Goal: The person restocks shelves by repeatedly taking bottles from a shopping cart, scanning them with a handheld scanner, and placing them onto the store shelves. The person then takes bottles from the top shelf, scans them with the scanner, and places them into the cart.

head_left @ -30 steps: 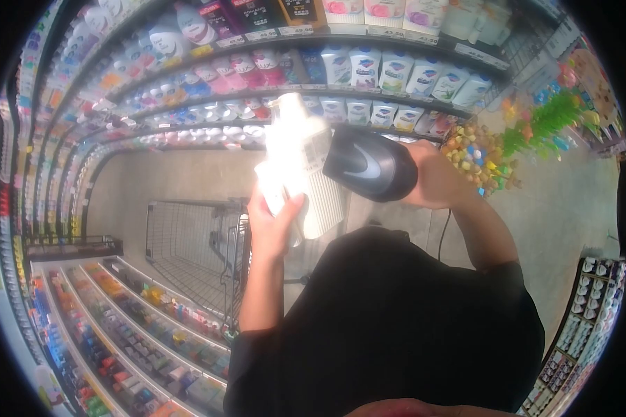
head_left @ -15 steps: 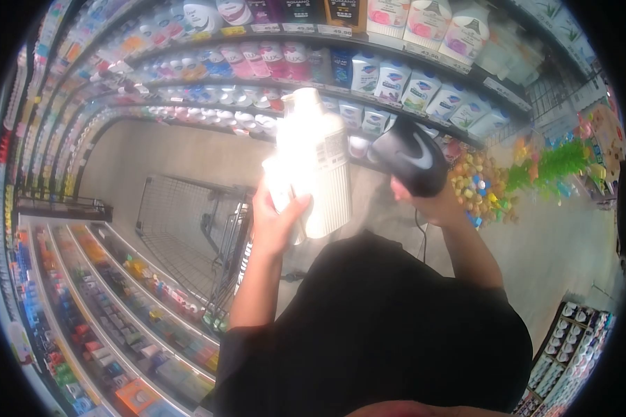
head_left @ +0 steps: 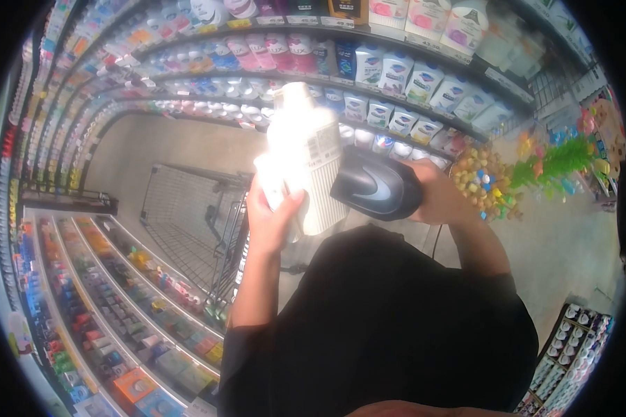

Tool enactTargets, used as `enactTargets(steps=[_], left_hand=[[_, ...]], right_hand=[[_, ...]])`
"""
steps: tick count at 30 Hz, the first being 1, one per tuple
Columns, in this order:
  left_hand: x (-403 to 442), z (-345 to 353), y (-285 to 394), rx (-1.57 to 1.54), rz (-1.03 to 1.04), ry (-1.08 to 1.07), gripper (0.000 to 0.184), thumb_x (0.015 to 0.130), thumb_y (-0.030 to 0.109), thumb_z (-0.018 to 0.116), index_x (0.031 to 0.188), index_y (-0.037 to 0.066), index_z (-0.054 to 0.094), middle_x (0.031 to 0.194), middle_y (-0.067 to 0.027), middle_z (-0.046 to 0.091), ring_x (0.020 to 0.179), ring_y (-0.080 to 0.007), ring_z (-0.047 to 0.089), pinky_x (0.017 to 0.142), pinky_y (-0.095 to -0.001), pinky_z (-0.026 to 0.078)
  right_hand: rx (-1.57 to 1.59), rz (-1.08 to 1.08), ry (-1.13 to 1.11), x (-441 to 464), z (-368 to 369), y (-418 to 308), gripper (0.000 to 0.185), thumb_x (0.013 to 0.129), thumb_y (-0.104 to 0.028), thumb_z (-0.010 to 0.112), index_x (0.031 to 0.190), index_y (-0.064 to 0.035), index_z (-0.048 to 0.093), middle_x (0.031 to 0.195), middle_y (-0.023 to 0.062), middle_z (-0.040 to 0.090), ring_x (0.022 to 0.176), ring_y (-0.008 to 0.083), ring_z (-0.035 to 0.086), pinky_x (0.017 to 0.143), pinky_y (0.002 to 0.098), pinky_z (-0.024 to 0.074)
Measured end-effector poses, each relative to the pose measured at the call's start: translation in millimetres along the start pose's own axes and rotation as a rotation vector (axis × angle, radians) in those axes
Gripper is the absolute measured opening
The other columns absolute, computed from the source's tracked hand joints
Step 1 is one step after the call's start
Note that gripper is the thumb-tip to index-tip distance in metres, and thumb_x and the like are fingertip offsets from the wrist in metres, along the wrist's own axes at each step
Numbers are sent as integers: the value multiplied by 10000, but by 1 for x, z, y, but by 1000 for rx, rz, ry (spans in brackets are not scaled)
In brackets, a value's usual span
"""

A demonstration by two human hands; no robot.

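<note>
In the middle of the view, my left hand (head_left: 266,219) is closed around a white pump-type bottle (head_left: 320,163) with a ribbed lower side. Strong glare washes out much of it, and a second white container seems to sit against it, though I cannot tell for sure. A printed label with a barcode-like block shows on its right side. My right hand (head_left: 439,194) grips a black barcode scanner (head_left: 379,184) with a pale curved mark on top. The scanner's head points left at the bottle, close beside its ribbed side. A dark cable hangs below that hand.
Shelves ahead hold rows of body wash bottles (head_left: 396,73) and pink bottles (head_left: 299,52). A wire shopping cart (head_left: 188,201) stands on the left. Boxed goods fill the lower-left shelves (head_left: 118,313). At right are a heap of small yellow items (head_left: 481,177) and green garland (head_left: 560,163).
The scanner has swung from tilted upward to pointing left, and its head is now right beside the bottle. The bottle has shifted slightly left and stays in my left hand.
</note>
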State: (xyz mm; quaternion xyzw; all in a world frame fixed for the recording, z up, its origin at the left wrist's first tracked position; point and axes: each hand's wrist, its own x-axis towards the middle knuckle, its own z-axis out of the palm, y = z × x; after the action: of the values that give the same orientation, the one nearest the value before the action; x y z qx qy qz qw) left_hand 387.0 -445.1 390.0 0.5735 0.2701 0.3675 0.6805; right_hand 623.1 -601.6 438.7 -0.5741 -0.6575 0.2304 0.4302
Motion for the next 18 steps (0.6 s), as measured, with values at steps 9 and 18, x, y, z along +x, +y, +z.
enactTargets(steps=[9, 18], left_hand=[[-15, -8, -2, 180, -16, -1, 591, 785, 104, 736, 1314, -16, 502, 1193, -103, 614, 1093, -203, 600, 965, -347, 466], [15, 43, -13, -85, -86, -212, 567, 809, 87, 728, 1321, -4, 500, 1164, -98, 605, 1071, -189, 586, 934, -333, 469]], right_hand=[[6, 191, -15, -9, 2, -13, 574, 737, -194, 799, 1260, -53, 609, 1091, 197, 692, 981, 376, 673, 841, 389, 536], [287, 286, 525, -57, 0, -2, 623, 797, -139, 811, 1336, -9, 527, 1265, 100, 637, 1172, 164, 580, 1027, 337, 443]])
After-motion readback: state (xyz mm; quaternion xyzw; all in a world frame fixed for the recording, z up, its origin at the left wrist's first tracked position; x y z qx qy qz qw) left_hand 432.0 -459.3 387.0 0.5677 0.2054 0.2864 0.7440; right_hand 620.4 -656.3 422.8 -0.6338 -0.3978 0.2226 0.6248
